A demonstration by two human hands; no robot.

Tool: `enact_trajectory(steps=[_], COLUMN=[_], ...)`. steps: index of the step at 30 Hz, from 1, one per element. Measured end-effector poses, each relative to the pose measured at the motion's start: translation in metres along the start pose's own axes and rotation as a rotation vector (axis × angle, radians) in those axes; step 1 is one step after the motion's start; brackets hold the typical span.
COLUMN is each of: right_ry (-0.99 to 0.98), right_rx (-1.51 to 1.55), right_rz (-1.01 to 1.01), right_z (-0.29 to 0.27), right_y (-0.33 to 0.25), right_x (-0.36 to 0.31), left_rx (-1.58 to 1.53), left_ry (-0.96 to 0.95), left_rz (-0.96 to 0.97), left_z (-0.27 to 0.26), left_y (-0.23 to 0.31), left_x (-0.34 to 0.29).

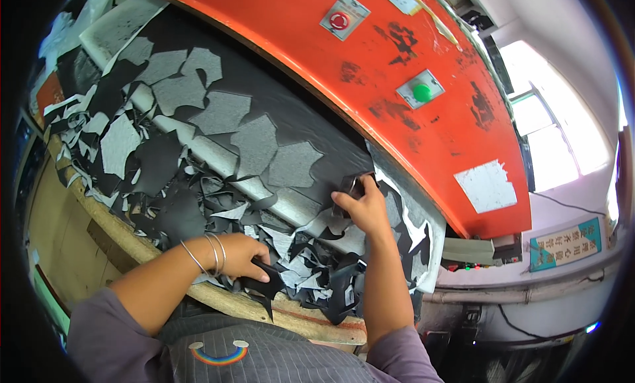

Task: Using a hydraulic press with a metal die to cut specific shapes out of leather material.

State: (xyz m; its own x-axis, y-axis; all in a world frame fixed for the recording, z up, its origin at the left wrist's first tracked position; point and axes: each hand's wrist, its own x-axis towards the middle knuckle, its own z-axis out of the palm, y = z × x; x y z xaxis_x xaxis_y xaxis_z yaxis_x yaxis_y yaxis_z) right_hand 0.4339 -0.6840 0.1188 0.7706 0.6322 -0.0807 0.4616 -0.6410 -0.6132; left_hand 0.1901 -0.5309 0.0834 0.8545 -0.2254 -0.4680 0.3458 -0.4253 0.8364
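My right hand (368, 210) grips a small dark, shiny-edged cutting die (350, 184) at the right end of a black leather sheet (291, 112). The fingers hide part of the die. Light grey pieces (256, 145) with angular outlines lie in a row along the sheet. Nearer to me, my left hand (242, 256) has its fingers closed on a black leather piece (266, 281), which hangs over the scrap heap by the wooden edge. Bracelets circle the left wrist.
An orange machine beam (410, 128) spans the far side, bearing a red button (339, 20) and a green button (421, 92). Black and grey scraps (175, 208) fill the trough between the pale board edge (215, 155) and the curved wooden rim (126, 244).
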Motion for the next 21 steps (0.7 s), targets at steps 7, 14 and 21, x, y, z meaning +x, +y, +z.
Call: enact_trajectory(steps=[7, 14, 21], right_ry=[-0.113, 0.167, 0.078], right_rx=[-0.424, -0.446, -0.400], right_rz=[0.029, -0.233, -0.492], right_z=[0.030, 0.028, 0.005], right_y=[-0.032, -0.005, 0.031], right_x=[0.048, 0.053, 0.091], left_rx=[0.128, 0.025, 0.191], left_ry=[0.612, 0.834, 0.904], left_rz=[0.280, 0.236, 0.364], left_z=[-0.066, -0.072, -0.056], left_y=[0.017, -0.007, -0.012], left_x=[-0.018, 0.082, 0.140])
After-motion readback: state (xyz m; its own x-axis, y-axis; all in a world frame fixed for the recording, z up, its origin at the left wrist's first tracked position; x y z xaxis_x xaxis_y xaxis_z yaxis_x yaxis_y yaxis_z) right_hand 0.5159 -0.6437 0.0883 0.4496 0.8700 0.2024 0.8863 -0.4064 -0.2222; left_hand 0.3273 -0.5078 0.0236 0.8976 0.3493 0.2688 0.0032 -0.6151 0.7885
